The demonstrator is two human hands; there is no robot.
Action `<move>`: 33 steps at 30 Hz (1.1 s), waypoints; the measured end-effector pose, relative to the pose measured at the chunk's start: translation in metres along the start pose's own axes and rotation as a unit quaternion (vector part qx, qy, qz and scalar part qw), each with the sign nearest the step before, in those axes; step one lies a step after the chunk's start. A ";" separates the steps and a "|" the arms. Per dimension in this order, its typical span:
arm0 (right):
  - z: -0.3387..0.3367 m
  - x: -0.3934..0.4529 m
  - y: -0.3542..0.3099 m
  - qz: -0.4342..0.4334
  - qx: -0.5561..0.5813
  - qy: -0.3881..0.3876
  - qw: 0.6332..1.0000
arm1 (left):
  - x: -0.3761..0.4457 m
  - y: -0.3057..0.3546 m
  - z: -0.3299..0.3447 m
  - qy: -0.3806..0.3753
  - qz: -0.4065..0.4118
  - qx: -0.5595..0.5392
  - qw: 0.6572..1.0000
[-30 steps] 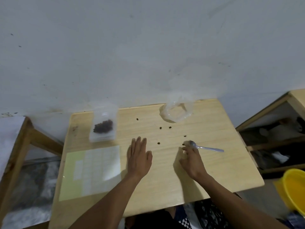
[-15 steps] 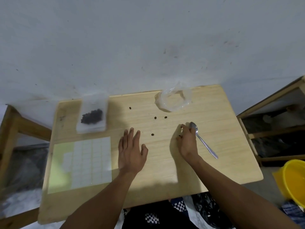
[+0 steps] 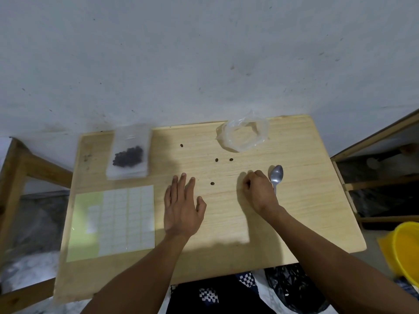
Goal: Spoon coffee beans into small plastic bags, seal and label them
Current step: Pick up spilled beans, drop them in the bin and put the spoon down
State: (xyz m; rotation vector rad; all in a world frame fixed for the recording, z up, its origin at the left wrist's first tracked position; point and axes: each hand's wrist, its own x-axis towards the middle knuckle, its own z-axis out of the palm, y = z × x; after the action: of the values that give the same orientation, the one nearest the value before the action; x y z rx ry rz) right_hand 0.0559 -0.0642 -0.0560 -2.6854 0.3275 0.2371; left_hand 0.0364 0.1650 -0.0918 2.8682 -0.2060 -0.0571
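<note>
My left hand [image 3: 181, 207] lies flat and open on the wooden table [image 3: 306, 205], holding nothing. My right hand [image 3: 258, 191] has its fingers curled down in a pinch on the tabletop; whatever is under them is hidden. A metal spoon [image 3: 277, 174] lies right beside it, the handle running under the hand's outer edge. Loose coffee beans [image 3: 212, 183] are scattered between the hands and the back edge. A small clear bag of beans [image 3: 128, 155] rests on a stack of bags at the back left. An empty crumpled plastic bag [image 3: 243, 135] sits at the back right. The label sheet [image 3: 118, 220] lies front left.
The table stands against a pale wall. A wooden frame [image 3: 13, 168] is at the left and a wooden shelf [image 3: 374, 141] at the right. A yellow tub [image 3: 405, 250] sits on the floor at the lower right.
The spoon has swung so its handle now points toward me under my right hand. Two beans that lay by my right fingertips are no longer visible. My left hand stayed flat.
</note>
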 end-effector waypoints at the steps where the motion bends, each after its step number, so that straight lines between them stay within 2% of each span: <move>1: -0.001 -0.001 -0.001 -0.014 -0.029 -0.009 0.999 | 0.000 0.000 0.000 0.000 0.000 -0.001 1.000; 6: -0.005 0.002 -0.005 -0.042 -0.065 -0.018 0.997 | 0.000 -0.002 0.001 0.002 0.003 -0.004 1.000; 8: -0.008 0.004 -0.008 0.059 0.065 0.005 0.996 | 0.000 -0.002 0.001 0.002 0.004 -0.004 1.000; 9: -0.010 0.004 -0.010 0.134 0.180 0.025 0.974 | 0.000 -0.002 0.001 0.002 0.004 -0.004 1.000; 10: -0.012 0.003 -0.012 0.201 0.304 0.034 0.931 | 0.000 -0.002 0.001 0.003 0.004 -0.004 1.000; 12: -0.018 -0.002 -0.016 0.260 0.521 -0.015 0.813 | 0.000 -0.002 0.000 0.002 0.004 -0.007 1.000; 15: -0.026 -0.011 -0.026 0.268 0.752 -0.091 0.596 | 0.000 -0.003 0.000 0.004 0.004 -0.008 1.000; 17: -0.029 -0.015 -0.034 0.260 0.832 -0.117 0.475 | 0.000 -0.003 0.000 0.006 0.005 -0.009 1.000; 19: -0.030 -0.018 -0.042 0.241 0.865 -0.134 0.419 | 0.000 -0.002 -0.001 0.006 0.005 -0.008 1.000; 21: -0.030 -0.018 -0.048 0.232 0.874 -0.145 0.401 | 0.000 -0.002 -0.001 0.004 0.003 -0.005 1.000; 23: -0.031 -0.014 -0.051 0.233 0.861 -0.154 0.426 | 0.000 -0.003 -0.002 0.001 0.001 -0.005 1.000; 24: -0.030 -0.009 -0.051 0.236 0.833 -0.155 0.475 | 0.000 -0.002 -0.002 -0.001 0.000 -0.004 1.000; 27: -0.020 0.007 -0.048 0.226 0.606 -0.086 0.758 | 0.000 -0.002 -0.002 -0.003 -0.001 -0.002 1.000; 28: -0.015 0.014 -0.044 0.220 0.528 -0.050 0.818 | 0.000 -0.002 -0.002 -0.003 -0.001 -0.002 1.000; 30: -0.009 0.028 -0.038 0.211 0.426 -0.003 0.880 | 0.000 -0.002 -0.002 -0.002 -0.002 0.000 1.000; 33: -0.006 0.047 -0.040 0.185 0.330 0.017 0.926 | 0.000 -0.001 -0.002 -0.001 -0.006 0.002 1.000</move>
State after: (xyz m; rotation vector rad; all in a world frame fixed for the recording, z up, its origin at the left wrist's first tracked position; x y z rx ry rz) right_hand 0.1125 -0.0410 -0.0451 -1.9485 0.7731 0.1527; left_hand 0.0369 0.1666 -0.0906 2.8741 -0.1882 -0.0624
